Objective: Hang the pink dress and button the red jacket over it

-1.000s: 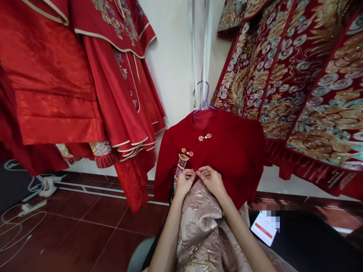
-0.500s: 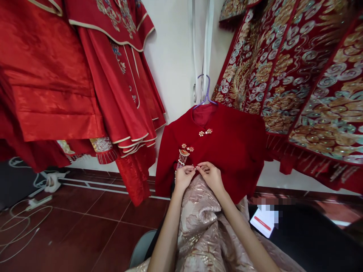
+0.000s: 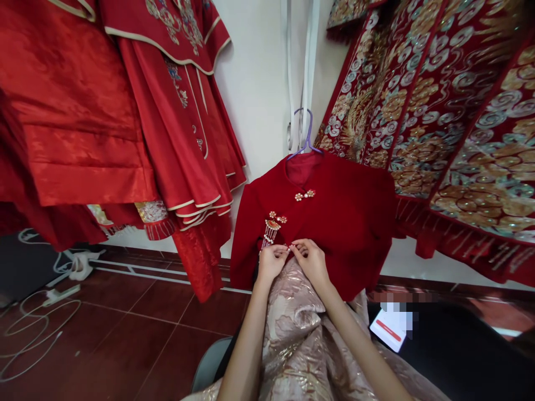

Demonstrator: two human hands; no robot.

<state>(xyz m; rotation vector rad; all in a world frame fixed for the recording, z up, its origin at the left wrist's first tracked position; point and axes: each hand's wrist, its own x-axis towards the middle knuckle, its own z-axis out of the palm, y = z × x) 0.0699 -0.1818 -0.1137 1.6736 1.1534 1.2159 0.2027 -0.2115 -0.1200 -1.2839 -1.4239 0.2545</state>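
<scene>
A dark red velvet jacket [image 3: 343, 223] hangs on a purple hanger [image 3: 306, 139] against the white wall. It has a pearl clasp [image 3: 304, 195] at the collar and a beaded tassel ornament [image 3: 272, 227] lower down. My left hand [image 3: 271, 262] and my right hand [image 3: 311, 260] meet at the jacket's front edge, fingers pinched together on a small pearl fastening [image 3: 290, 248] between them. Pale pink brocade fabric [image 3: 301, 334] lies bunched under my forearms.
Red satin garments [image 3: 125, 111] hang at the left. Heavily embroidered red and gold robes [image 3: 438, 111] hang at the right. White cables [image 3: 37, 312] lie on the dark red tiled floor. A phone [image 3: 390, 329] rests on a black surface at lower right.
My hands have stayed together on the fastening, shifting slightly upward in the view. The camera tilted a little.
</scene>
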